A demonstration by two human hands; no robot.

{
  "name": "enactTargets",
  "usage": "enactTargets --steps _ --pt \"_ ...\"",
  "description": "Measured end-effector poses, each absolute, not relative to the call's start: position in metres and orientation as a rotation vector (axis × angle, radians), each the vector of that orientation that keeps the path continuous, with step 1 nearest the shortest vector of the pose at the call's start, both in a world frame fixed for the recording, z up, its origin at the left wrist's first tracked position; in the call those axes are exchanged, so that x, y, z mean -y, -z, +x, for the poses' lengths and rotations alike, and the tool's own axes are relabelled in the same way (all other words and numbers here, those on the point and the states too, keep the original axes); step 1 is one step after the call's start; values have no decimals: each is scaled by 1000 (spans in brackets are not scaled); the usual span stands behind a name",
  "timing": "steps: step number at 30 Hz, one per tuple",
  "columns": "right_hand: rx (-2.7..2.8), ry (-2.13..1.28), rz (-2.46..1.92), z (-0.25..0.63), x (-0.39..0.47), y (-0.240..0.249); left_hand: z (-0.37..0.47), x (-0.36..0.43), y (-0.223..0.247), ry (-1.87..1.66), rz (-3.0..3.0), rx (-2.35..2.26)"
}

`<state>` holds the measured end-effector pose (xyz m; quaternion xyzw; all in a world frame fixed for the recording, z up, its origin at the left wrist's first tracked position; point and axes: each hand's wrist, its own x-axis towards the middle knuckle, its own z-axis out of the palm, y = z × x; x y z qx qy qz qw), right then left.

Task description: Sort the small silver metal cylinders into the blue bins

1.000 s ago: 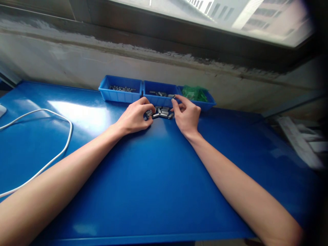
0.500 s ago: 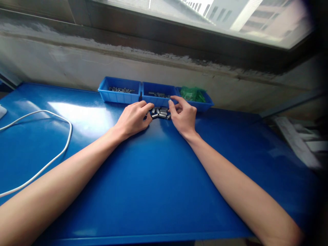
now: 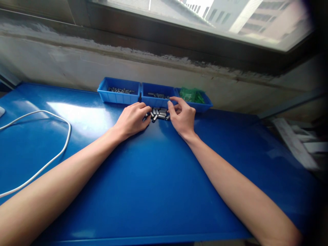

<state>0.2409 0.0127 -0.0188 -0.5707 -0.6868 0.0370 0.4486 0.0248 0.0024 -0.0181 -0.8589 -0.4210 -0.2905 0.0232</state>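
Small silver metal pieces point(image 3: 161, 113), short and bar-like, lie in a loose pile on the blue table, between my two hands. My left hand point(image 3: 133, 119) is at the left edge of the pile, fingers curled, with a metal piece showing between thumb and index finger. At the right edge is my right hand point(image 3: 183, 118). Its thumb and index finger point toward the pile with a small gap between them, and the other fingers are bent; I see nothing held there. The left hand's fingertips are partly hidden.
Behind the pile stand three blue bins: the left bin point(image 3: 119, 98) and middle bin point(image 3: 156, 101) hold small metal parts, the right bin point(image 3: 202, 107) a green bag point(image 3: 192, 94). A white cable point(image 3: 69, 128) curves over the blue table point(image 3: 153, 191). A wall and window are behind.
Some metal pieces beside my left thumb have shifted and turned. Both hands have kept nearly the same place and pose.
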Motion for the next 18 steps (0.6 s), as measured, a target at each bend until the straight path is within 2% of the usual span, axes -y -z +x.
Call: enactTargets --steps 18 --pt "1649 2 -1268 238 -3 14 22 -4 18 1067 -2595 1571"
